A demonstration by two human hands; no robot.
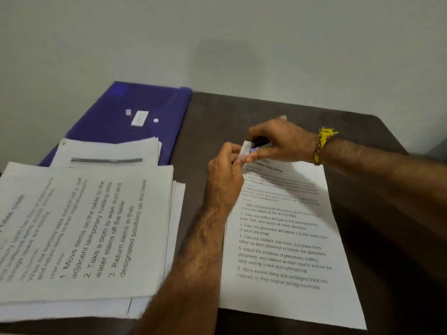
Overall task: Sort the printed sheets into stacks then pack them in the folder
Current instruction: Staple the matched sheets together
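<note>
A printed sheet (285,252) headed "Table Setting" lies on the dark table (362,189) at the right. Above its top left corner, my left hand (225,175) and my right hand (278,141) meet around a small dark and white object (251,147), perhaps a stapler; both pinch it. A stack of printed sheets (84,233) lies at the left, turned sideways. Behind it sits a second stack (108,153), partly on a blue folder (135,105) at the back left.
A small white label and a press stud (156,120) sit on the folder. A pale wall (217,32) runs right behind the table. The table's far right corner (382,119) is rounded. A yellow thread band circles my right wrist.
</note>
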